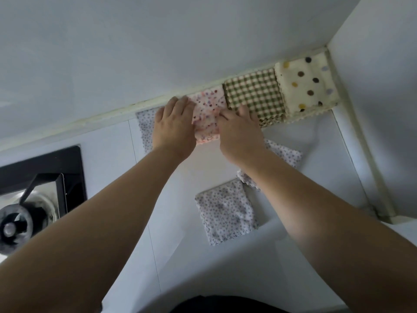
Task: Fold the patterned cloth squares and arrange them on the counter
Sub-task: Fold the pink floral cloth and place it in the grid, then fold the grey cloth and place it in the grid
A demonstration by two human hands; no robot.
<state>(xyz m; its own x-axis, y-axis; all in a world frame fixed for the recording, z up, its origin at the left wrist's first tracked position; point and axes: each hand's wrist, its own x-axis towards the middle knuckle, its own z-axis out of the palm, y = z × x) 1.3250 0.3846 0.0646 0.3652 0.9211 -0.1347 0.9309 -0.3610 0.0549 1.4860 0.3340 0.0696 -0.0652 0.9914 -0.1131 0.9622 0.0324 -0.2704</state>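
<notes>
A folded pink floral cloth (pixel 208 114) lies against the back wall, in a row with a green checked stack (pixel 255 96) and a cream polka-dot stack (pixel 308 84) to its right. My left hand (pixel 174 127) lies flat on the pink cloth's left edge with straight fingers. My right hand (pixel 240 132) presses its right side, fingers reaching the checked stack. A grey-dotted white cloth (pixel 144 127) lies partly under my left hand. Another grey-dotted cloth (pixel 225 211), folded, sits nearer me, and a third (pixel 286 154) shows under my right forearm.
The white counter (pixel 112 177) ends at the back wall and at a side wall on the right. A black gas hob (pixel 40 177) with a burner (pixel 15 224) fills the left edge.
</notes>
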